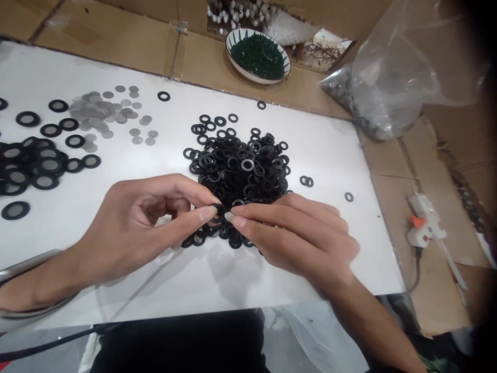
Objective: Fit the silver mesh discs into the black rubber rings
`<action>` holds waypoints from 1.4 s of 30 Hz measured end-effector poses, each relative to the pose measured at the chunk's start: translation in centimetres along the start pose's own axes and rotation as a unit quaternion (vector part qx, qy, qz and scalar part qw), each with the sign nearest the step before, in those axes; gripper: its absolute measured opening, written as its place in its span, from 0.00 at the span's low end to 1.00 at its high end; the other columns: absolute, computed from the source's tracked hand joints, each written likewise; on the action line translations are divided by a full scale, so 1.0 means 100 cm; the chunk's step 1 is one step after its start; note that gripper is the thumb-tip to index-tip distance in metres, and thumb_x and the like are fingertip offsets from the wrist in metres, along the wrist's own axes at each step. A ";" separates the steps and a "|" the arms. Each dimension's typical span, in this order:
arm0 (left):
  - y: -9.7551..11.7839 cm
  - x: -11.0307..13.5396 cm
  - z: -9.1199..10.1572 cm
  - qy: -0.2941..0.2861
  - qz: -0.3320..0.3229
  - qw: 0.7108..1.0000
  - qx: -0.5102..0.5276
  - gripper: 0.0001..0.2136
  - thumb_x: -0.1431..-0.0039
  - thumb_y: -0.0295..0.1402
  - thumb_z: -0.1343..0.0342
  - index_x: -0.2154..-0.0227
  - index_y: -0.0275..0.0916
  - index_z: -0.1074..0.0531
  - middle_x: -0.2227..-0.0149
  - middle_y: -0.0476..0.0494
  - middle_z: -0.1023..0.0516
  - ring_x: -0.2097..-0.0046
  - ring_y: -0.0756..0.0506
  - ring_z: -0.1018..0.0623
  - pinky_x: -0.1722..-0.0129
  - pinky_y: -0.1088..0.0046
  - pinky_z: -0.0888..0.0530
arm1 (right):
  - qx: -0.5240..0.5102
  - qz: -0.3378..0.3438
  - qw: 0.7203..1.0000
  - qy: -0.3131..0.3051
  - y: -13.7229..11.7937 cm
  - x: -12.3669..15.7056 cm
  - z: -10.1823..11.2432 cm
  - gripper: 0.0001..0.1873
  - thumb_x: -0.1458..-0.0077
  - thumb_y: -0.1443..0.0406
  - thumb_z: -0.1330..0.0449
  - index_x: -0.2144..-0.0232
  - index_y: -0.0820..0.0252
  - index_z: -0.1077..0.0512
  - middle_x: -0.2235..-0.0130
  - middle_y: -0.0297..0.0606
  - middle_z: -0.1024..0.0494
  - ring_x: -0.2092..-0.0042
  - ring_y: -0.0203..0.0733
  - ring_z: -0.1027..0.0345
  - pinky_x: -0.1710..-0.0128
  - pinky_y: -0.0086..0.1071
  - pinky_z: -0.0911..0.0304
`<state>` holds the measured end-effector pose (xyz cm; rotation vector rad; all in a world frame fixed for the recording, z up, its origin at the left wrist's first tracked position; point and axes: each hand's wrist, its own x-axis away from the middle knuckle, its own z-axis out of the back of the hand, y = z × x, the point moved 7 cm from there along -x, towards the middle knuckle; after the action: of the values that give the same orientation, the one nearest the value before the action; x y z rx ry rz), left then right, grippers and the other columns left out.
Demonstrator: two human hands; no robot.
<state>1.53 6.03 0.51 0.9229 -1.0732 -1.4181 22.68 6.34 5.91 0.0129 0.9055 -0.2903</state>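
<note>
Between thumb and index finger, my left hand (pixel 151 223) pinches a black ring washer (pixel 218 212). My right hand (pixel 298 233) holds a small grey disc (pixel 229 216) by its edge, right beside the ring. Whether disc and ring touch is hard to see. Both hands are over the near side of a pile of black rings (pixel 240 166) on the white tabletop (pixel 155 280). Farther left lie a scatter of thin grey mesh-like discs (pixel 99 111) and a heap of black rings with grey centres (pixel 34 163).
Cardboard (pixel 116 36) lines the table's far and right sides. A striped bowl of dark green bits (pixel 258 54) stands at the back. At right are a clear plastic bag (pixel 388 77) with small grey pieces and a white glue gun (pixel 425 223) with its cord.
</note>
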 end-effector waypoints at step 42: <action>0.010 0.001 0.000 0.010 -0.003 1.000 0.027 0.03 0.37 0.38 0.27 0.61 0.56 0.13 0.68 0.57 0.14 0.76 0.52 0.23 0.82 0.77 0.29 | -0.008 -0.042 0.999 0.015 -0.008 -0.001 0.008 0.08 0.25 0.69 0.36 0.56 0.59 0.16 0.50 0.37 0.09 0.68 0.34 0.22 0.74 0.33 0.25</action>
<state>1.78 5.97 1.50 0.9774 -1.0998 -1.3887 23.01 5.49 6.61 -0.0365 0.9393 -0.3617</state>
